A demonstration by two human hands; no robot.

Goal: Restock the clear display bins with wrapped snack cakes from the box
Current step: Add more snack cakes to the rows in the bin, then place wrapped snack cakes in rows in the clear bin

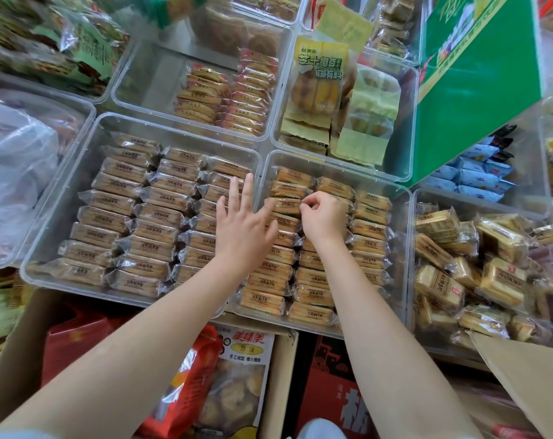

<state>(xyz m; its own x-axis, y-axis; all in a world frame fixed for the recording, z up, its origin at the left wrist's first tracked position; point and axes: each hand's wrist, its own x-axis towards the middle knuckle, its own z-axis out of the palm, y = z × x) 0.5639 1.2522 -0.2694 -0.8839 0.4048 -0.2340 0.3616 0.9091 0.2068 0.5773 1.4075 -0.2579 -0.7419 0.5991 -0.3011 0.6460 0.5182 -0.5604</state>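
Cakes point(284, 205) in near-right bin point(405, 217): right hand point(324, 217) fingers pinch wrapper, straightening row; left hand point(242, 223) fingers spread, steadying.

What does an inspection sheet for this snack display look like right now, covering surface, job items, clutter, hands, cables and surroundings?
Surface: hidden under adjoining clear bins.
Job's things: left bin and middle bin hold neat rows of wrapped snack cakes; cardboard flap lower right.
Clutter: right bin cakes jumbled.
Hands: left hand flat, fingers straight; right hand pinches a wrapper.
Cables: nothing seen.
Surroundings: green carton, yellow pastry packs, blue packets.
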